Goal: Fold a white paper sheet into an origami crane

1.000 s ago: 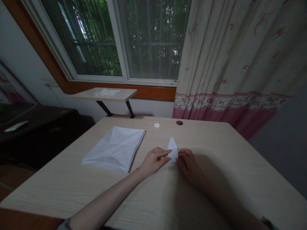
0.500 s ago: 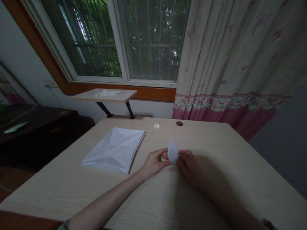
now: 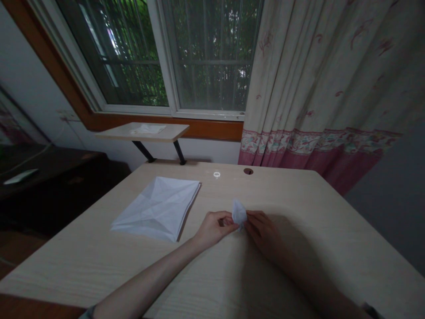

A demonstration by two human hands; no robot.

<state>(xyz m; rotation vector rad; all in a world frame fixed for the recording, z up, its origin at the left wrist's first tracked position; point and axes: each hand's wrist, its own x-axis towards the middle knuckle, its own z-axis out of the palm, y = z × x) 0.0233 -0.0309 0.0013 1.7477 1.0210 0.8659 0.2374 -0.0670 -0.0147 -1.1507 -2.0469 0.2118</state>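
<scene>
Between my two hands is a small folded piece of white paper (image 3: 239, 212), its rounded tip pointing up and away from me. My left hand (image 3: 214, 227) pinches its left side between thumb and fingers. On the opposite edge, the fingertips of my right hand (image 3: 264, 231) are closed on the same folded paper. The lower part of the paper is partly covered by the fingertips. To the left of my left hand, a stack of white paper sheets (image 3: 159, 208) with crease lines lies flat on the desk.
The pale wooden desk (image 3: 133, 270) has a round cable hole (image 3: 248, 171) near its back edge. A raised shelf (image 3: 172, 133) on black legs stands at the back left, with a crumpled white sheet (image 3: 148, 128) on it. A curtain (image 3: 299, 88) hangs behind at the right.
The folded paper's tip sits slightly lower, and its shape looks rounder and more crumpled. My fingers have shifted a little while keeping hold of it. The stack stays put.
</scene>
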